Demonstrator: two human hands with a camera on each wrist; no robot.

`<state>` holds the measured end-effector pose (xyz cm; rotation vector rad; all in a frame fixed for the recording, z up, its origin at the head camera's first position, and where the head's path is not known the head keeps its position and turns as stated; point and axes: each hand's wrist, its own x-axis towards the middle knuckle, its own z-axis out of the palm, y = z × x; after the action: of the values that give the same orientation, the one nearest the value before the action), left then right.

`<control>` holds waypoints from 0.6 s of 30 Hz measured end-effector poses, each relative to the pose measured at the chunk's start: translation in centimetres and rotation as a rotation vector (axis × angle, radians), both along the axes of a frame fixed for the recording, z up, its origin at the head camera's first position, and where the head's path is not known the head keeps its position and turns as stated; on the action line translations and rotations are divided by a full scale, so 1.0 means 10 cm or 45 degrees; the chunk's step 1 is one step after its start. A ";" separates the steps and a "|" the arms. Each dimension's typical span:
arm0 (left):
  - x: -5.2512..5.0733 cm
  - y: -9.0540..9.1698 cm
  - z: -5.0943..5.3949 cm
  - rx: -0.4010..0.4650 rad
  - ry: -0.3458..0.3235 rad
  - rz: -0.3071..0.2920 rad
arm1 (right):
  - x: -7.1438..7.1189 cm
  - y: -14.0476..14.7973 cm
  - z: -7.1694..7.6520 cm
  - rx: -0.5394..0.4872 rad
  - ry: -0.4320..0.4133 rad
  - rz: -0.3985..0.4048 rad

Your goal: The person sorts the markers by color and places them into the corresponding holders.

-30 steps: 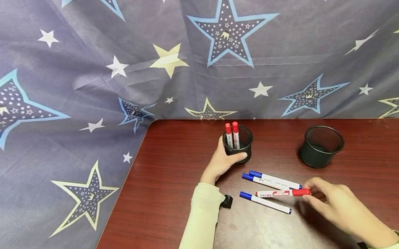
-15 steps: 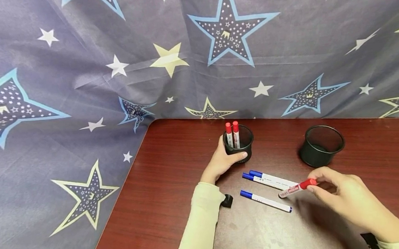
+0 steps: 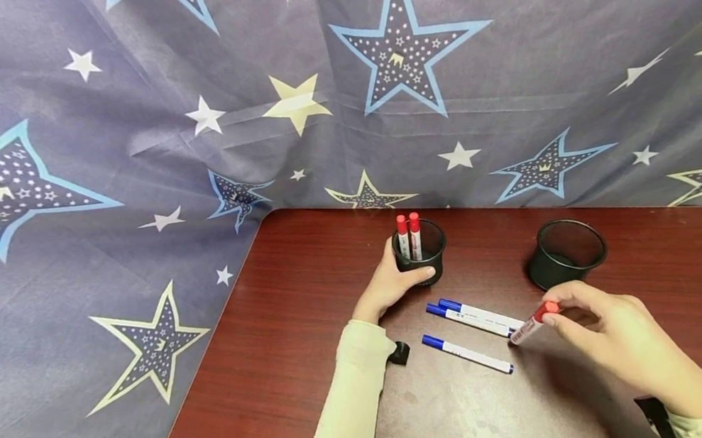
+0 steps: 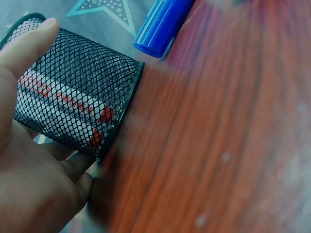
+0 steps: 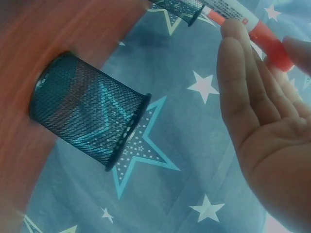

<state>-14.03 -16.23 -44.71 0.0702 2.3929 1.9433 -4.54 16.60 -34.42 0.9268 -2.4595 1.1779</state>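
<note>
My left hand (image 3: 391, 283) grips a black mesh pen cup (image 3: 431, 264) from its left side, thumb across the front. Two red-capped whiteboard markers (image 3: 415, 237) stand in that cup, caps up; through the mesh their white barrels (image 4: 68, 99) show in the left wrist view. My right hand (image 3: 627, 340) pinches another red whiteboard marker (image 3: 532, 323) by its red cap, tilted with its white end down to the left. In the right wrist view its cap (image 5: 272, 48) sits between thumb and fingers. Below it, several blue-capped markers (image 3: 468, 355) lie on the table.
A second black mesh cup (image 3: 563, 257), with nothing seen inside, stands at the right beyond my right hand. The reddish wooden table (image 3: 261, 342) meets a grey star-patterned cloth (image 3: 246, 80) at its back and left edges.
My right hand has moved slightly right and away from me, lifting the red marker from nearly flat to a steeper tilt. The left hand and its cup stay in place.
</note>
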 end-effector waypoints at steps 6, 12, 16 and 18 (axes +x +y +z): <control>0.01 0.00 0.00 -0.009 0.020 0.012 | -0.04 -0.04 0.10 -0.030 -0.014 -0.028; 0.01 0.00 0.00 -0.007 0.028 0.013 | -0.09 -0.12 0.18 -0.086 -0.036 -0.033; 0.01 -0.01 -0.01 -0.002 0.024 0.006 | -0.14 -0.18 0.21 -0.125 -0.035 0.004; 0.00 -0.01 0.00 0.004 0.019 -0.001 | -0.16 -0.20 0.22 -0.129 -0.030 0.015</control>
<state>-13.99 -16.31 -44.75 0.0863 2.3985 1.9536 -6.12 14.60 -32.25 0.9056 -2.3906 1.3112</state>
